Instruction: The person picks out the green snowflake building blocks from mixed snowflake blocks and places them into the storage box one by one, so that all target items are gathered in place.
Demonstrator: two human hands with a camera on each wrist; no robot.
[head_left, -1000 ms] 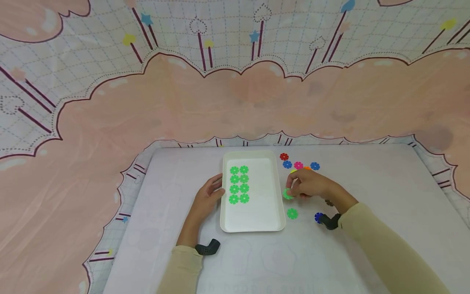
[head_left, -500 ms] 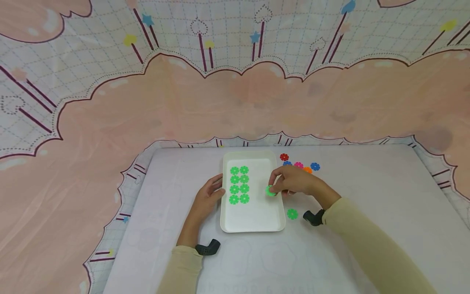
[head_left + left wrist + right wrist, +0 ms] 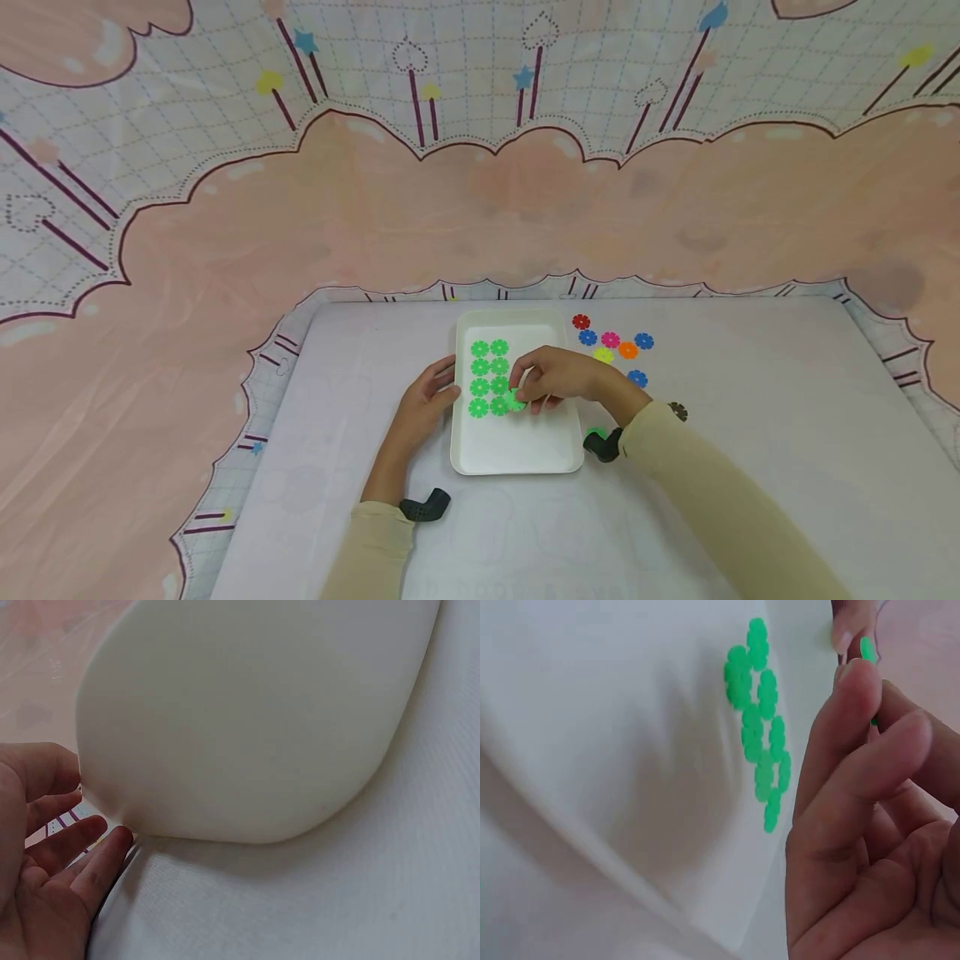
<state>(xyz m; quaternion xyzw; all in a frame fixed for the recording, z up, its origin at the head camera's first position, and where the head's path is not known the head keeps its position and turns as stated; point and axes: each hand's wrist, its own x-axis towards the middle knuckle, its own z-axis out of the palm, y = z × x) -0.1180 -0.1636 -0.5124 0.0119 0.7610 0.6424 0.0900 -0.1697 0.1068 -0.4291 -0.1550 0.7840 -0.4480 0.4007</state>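
Green snowflake disc (image 3: 515, 400) sits pinched in the right hand (image 3: 551, 381), carried in from the table (image 3: 750, 400) to hover over the white tray (image 3: 517, 454) beside the eight green discs (image 3: 489, 377). Wrist arched, fingers curled downward. Left hand (image 3: 429, 398) stays flat, relaxed against the tray's left rim.
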